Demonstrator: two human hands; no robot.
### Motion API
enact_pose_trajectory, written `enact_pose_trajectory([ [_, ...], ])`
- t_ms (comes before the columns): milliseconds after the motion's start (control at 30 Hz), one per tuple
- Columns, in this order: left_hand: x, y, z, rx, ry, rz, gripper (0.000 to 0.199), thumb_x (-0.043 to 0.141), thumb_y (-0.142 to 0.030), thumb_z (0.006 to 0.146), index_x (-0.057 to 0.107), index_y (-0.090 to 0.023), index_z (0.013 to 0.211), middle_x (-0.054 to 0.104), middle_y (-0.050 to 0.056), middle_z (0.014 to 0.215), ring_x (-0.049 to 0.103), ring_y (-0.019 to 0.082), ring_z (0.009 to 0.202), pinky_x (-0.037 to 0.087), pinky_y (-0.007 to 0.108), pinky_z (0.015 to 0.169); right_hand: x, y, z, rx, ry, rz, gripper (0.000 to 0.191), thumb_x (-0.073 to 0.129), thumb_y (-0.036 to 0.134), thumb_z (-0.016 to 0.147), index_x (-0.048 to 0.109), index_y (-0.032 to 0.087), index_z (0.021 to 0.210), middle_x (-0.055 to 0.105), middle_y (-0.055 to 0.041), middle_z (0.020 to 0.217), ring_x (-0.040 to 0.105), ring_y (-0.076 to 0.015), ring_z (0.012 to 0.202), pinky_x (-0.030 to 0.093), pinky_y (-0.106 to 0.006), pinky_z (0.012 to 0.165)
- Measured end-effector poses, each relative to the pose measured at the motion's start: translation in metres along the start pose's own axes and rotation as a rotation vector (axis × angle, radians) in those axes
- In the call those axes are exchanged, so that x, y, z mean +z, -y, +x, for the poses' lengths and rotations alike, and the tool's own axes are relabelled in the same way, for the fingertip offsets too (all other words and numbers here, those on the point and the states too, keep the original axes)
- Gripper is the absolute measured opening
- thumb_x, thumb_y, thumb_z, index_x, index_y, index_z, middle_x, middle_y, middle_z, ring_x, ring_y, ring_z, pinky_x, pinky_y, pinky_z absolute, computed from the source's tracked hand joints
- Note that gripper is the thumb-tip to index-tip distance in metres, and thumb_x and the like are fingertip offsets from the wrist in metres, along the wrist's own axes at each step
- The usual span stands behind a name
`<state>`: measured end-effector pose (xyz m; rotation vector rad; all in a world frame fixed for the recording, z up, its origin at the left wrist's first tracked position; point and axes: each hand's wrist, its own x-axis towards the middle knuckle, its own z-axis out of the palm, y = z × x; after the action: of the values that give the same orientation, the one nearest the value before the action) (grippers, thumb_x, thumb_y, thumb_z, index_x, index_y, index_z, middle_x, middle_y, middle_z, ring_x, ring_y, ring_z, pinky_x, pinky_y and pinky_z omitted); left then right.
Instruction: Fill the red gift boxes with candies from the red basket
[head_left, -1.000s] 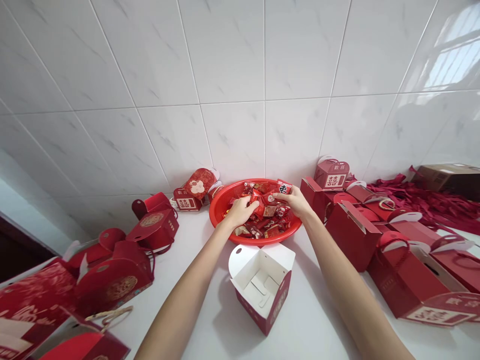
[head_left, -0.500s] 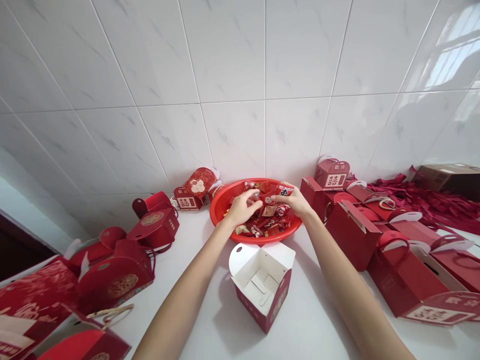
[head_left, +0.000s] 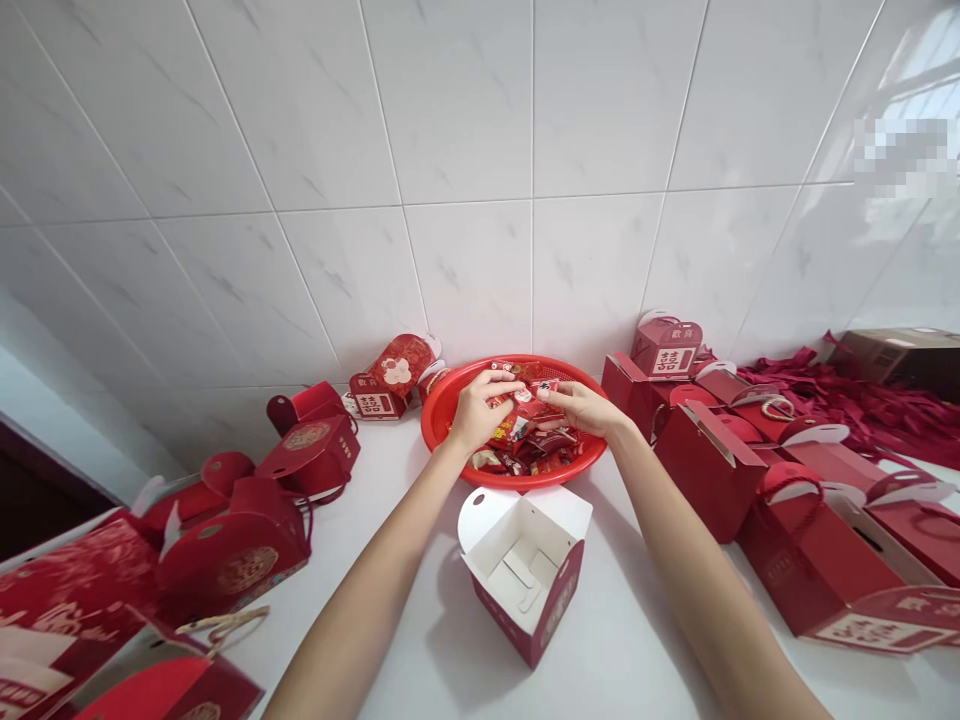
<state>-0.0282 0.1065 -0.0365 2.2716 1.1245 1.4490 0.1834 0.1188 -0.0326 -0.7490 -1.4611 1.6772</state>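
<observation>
A red plastic basket (head_left: 442, 440) at the foot of the wall holds many small wrapped sweets (head_left: 555, 455). Both hands are over it. My left hand (head_left: 481, 408) is closed, its fingertips on red and yellow sweet packets (head_left: 514, 425). Opposite it, my right hand (head_left: 581, 405) pinches a small red packet (head_left: 545, 388) between thumb and fingers. Just in front of the basket stands an open gift box (head_left: 521, 570), dark red outside and white inside, its flaps spread and nothing lying in it.
Closed red gift boxes (head_left: 311, 450) line the left side of the white table (head_left: 405, 640). More red boxes (head_left: 709, 465) crowd the right side, before a heap of dark red ribbons (head_left: 810, 395) and a cardboard box (head_left: 900, 355). A tiled wall (head_left: 465, 270) rises behind.
My hands have come closer together over the basket. The fingers, more spread before, have closed on packets, and red and yellow packets now show between them. The open box has not moved.
</observation>
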Motion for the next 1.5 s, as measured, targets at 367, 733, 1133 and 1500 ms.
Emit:
enact_pose_trajectory([
  [367, 0.002, -0.007, -0.002, -0.117, 0.203, -0.119, 0.031, 0.062, -0.015, 0.082, 0.079, -0.024, 0.106, 0.067, 0.008, 0.127, 0.065, 0.025, 0.117, 0.06, 0.035, 0.089, 0.003, 0.002, -0.007, 0.018, 0.107, -0.041, 0.047, 0.09, 0.02, 0.06, 0.065, 0.015, 0.1, 0.076, -0.003, 0.082, 0.076, -0.0209, 0.074, 0.064, -0.027, 0.065],
  [733, 0.0, -0.01, -0.005, -0.284, 0.542, -0.006, 0.019, 0.068, -0.02, 0.071, 0.077, -0.02, 0.087, 0.078, 0.003, 0.087, 0.072, 0.02, 0.08, 0.057, 0.028, 0.074, 0.002, -0.002, -0.004, 0.043, -0.016, -0.139, 0.039, 0.087, 0.03, 0.064, 0.058, 0.02, 0.089, 0.075, -0.0018, 0.075, 0.074, -0.0199, 0.064, 0.062, -0.028, 0.056],
  [1133, -0.001, -0.012, -0.007, -0.311, 0.92, 0.142, 0.033, 0.064, -0.006, 0.051, 0.079, -0.028, 0.072, 0.08, -0.001, 0.082, 0.072, 0.022, 0.076, 0.052, 0.024, 0.067, 0.001, -0.007, 0.001, -0.061, -0.167, -0.202, 0.026, 0.082, 0.026, 0.066, 0.064, 0.019, 0.083, 0.071, 0.0014, 0.072, 0.068, -0.0141, 0.062, 0.055, -0.022, 0.052],
  [1500, 0.0, -0.006, -0.004, -0.387, 0.274, 0.349, 0.025, 0.058, -0.014, 0.074, 0.073, -0.02, 0.092, 0.077, 0.01, 0.096, 0.07, 0.028, 0.092, 0.052, 0.034, 0.081, 0.005, 0.002, -0.005, 0.148, 0.329, -0.591, 0.017, 0.078, 0.035, 0.065, 0.07, 0.02, 0.069, 0.066, 0.004, 0.062, 0.059, -0.0123, 0.055, 0.048, -0.023, 0.054],
])
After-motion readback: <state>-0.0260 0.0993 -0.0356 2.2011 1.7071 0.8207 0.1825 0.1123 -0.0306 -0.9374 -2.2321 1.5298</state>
